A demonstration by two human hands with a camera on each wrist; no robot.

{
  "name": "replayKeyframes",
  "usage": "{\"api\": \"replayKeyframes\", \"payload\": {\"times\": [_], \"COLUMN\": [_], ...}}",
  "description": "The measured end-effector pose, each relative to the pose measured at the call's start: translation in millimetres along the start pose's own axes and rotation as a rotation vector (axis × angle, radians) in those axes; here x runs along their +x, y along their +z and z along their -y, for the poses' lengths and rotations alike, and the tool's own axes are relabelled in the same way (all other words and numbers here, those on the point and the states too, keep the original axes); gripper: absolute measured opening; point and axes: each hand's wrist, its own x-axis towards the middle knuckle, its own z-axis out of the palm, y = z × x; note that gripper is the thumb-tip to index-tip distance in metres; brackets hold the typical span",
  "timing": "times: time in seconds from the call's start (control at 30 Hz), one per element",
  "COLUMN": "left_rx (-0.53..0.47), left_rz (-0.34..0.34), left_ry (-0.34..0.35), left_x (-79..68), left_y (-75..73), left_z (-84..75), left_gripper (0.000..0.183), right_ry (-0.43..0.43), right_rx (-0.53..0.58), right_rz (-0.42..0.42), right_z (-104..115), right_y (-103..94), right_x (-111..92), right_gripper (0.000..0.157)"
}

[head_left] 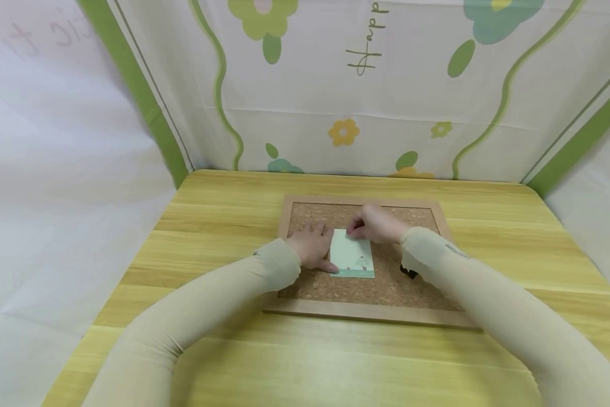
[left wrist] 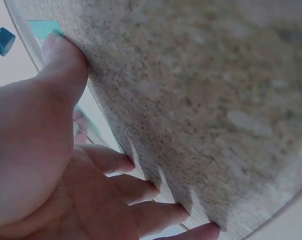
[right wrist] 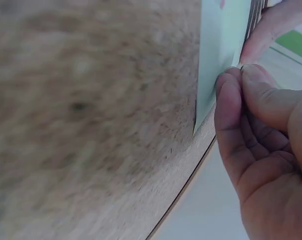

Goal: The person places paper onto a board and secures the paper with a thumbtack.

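A pale green paper note (head_left: 353,254) with a darker green bottom strip lies on a wood-framed cork board (head_left: 330,291). My left hand (head_left: 311,247) rests with spread fingers on the cork left of the note. Its thumb (left wrist: 66,65) presses the note's lower left corner. At the note's top edge, my right hand (head_left: 381,224) pinches a small pin-like thing between thumb and index finger. That thing is almost wholly covered by the fingertips (right wrist: 255,75), which are right at the paper in the right wrist view.
The board lies on a yellow wood-grain table (head_left: 223,226). A black object (head_left: 409,272) shows partly beneath the right sleeve, over the cork. Behind the table hangs a white cloth (head_left: 294,85) printed with flowers, and white cloth also hangs at both sides.
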Motion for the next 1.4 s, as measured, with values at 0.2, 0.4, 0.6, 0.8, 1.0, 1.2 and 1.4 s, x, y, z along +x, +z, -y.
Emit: {"api": "replayKeyframes", "payload": {"times": [0.2,0.4,0.6,0.8,1.0,1.2,1.4], "left_rx": [-0.002,0.007,0.007,0.017,0.028,0.032,0.02], "left_rz": [0.012,0.015,0.012,0.016,0.012,0.014,0.021], "left_ry": [0.002,-0.006,-0.005,-0.008,-0.007,-0.015,-0.018], "left_x": [-1.5,-1.8,-1.1,-0.9,-1.1,0.0,1.1], "left_y": [-0.9,-1.6,-0.9,-0.1,0.0,0.9,1.4], "left_z": [-0.5,-1.1,-0.7,0.2,1.0,0.9,0.4], "left_gripper": [0.106,0.106,0.106,0.105,0.106,0.106,0.106], "right_ry": [0.075,0.099,0.146,0.252,0.297,0.314,0.371], "right_rx": [-0.048,-0.094,-0.115,-0.097,-0.094,-0.084,-0.007], "right_rz": [0.071,0.145,0.198,0.245,0.275,0.286,0.318], "right_z": [4,12,20,24,25,24,21], "right_y": [-3.7,-6.7,-7.8,-8.1,-8.8,-9.5,-11.7], "right_x": [18,29,35,43,47,48,49], "right_gripper": [0.009,0.01,0.01,0.013,0.012,0.01,0.01]}}
